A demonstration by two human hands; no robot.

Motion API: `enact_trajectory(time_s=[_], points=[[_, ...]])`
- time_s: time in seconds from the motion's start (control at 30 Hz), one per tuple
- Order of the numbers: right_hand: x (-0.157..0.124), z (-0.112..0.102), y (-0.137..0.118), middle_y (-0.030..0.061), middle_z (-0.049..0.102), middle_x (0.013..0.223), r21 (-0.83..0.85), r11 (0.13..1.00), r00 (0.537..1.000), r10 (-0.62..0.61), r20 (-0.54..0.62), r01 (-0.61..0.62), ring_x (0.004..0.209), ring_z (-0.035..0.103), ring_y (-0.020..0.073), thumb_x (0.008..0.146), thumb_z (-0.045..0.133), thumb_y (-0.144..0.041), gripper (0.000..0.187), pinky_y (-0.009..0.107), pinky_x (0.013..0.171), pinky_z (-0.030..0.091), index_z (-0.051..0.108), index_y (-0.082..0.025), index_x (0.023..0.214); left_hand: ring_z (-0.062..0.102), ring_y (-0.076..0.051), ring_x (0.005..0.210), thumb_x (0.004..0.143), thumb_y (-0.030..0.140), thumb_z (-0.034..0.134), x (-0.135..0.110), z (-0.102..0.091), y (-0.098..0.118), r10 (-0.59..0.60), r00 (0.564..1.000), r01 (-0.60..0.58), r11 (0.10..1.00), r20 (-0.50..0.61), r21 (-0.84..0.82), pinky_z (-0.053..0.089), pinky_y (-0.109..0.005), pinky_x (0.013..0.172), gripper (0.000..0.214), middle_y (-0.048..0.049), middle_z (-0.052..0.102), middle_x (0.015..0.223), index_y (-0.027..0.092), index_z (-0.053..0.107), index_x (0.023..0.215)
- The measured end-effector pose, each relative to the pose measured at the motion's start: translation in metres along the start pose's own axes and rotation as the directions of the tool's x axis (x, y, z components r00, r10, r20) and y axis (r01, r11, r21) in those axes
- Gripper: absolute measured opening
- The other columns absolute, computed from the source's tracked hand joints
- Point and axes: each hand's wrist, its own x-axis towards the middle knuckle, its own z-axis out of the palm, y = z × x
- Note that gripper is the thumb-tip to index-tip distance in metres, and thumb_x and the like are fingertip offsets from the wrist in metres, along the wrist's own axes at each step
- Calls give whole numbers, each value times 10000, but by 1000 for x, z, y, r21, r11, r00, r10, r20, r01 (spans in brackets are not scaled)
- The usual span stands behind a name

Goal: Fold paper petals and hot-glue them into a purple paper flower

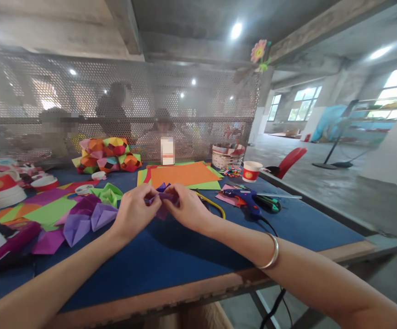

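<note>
Between my hands is a small piece of purple folded paper [169, 197], held above the blue tabletop. My left hand [137, 206] pinches its left side, and my right hand [189, 206] grips its right side; the fingers hide much of it. Just beyond the hands lie orange paper sheets [186, 174] stacked over green ones. Left of my left hand are folded lilac paper pieces [78, 225] and a green folded piece [109, 195]. Yellow-handled scissors [215, 204], partly hidden, rest beside my right hand.
At right lie a blue glue gun [250, 201] with its cord and a paper cup [252, 172]. A woven basket [228, 156] and folded paper balls [107, 155] stand before a perforated screen [198, 96]. Stacked cups [0, 189] are at far left. People sit beyond the screen.
</note>
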Motion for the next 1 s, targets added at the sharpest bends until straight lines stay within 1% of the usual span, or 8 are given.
enact_trajectory(time_s=[0.07,0.17,0.23,0.33,0.47,0.57,0.77,1.0], points=[[1,-1,1,45,694,890,82,991,994,102,28,-104,769,629,163,850,673,-267,187,284,701,455,579,-165,976,617,-169,644,737,295,526,5,-2,-4,-109,994,106,992,-28,-73,452,-276,636,142,-5,647,653,201,591,654],[2,-3,1,32,689,806,134,967,975,212,64,-219,717,627,156,851,645,-242,101,271,658,445,581,-166,865,627,-187,647,693,330,538,7,-3,-6,-225,974,220,964,-15,-149,470,-292,632,143,-10,645,651,203,596,664],[3,-6,1,26,685,783,158,960,973,228,40,-232,709,627,151,848,616,-192,52,261,652,442,576,-169,824,642,-196,648,669,328,544,6,-1,-5,-255,966,259,949,42,-183,485,-301,630,138,-13,656,667,204,600,688],[4,-9,3,25,688,781,149,968,979,205,0,-202,700,626,149,827,617,-166,33,253,645,440,593,-166,848,675,-210,710,640,293,554,3,1,-2,-222,970,240,947,102,-214,522,-315,678,140,-20,689,730,207,606,737],[2,-11,6,25,696,776,4,996,995,92,34,-92,697,632,158,801,606,-111,110,257,645,427,625,-170,891,703,-232,902,700,333,614,-1,3,-1,-112,979,160,941,169,-300,556,-330,781,263,-58,744,930,197,666,919],[-1,-10,6,25,698,767,-73,997,996,4,88,2,687,635,167,807,596,-108,134,264,635,419,640,-178,913,708,-220,806,771,396,612,-2,3,-4,-81,969,142,955,231,-260,548,-331,755,272,-56,764,879,194,710,923],[-1,-6,7,24,706,787,156,986,998,50,23,-53,712,660,152,817,625,-159,139,261,680,481,616,-173,955,685,-206,713,803,415,601,-2,1,-6,-86,981,117,976,174,-181,507,-294,662,264,-41,773,784,203,756,834],[-3,-7,2,-10,650,702,258,965,998,-47,-46,58,623,591,122,822,569,-141,59,229,612,464,609,-184,818,673,-197,640,730,401,632,3,-2,-4,-120,977,170,938,176,-303,518,-297,641,247,-38,752,699,184,737,781]])
